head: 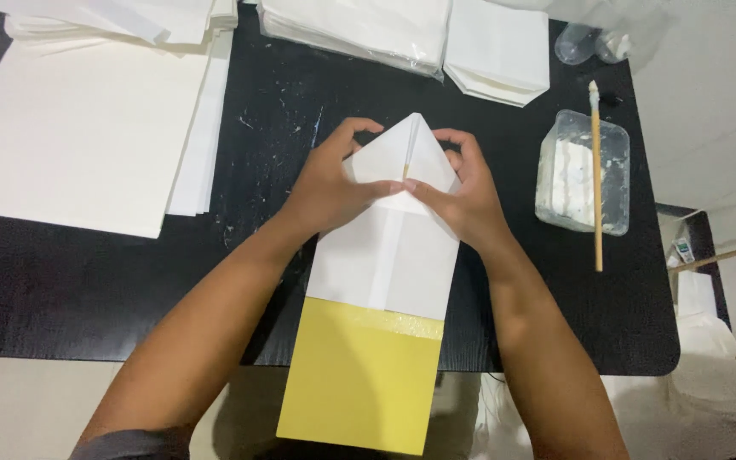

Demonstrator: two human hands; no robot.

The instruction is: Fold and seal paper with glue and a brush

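head view: left hand (327,189) and right hand (463,194) pressed flat, fingertips meeting, on the pointed folded end of a white paper bag (389,247). laid mid-table on the black table (70,281), over a yellow card (359,379) jutting past the near edge. to the right, glue tub (583,173) with brush (596,170) across it; white sheets (78,136) left.

Both forearms enter from the bottom edge and converge toward the centre. Left hand (327,186): palm down, wrist straight, fingers curled, index arched forward, thumb pointing inward. Right hand (468,194): palm down, fingers bent, thumb directed inward. The 2 thumb tips meet at the midline. Neither hand is closed into a fist.
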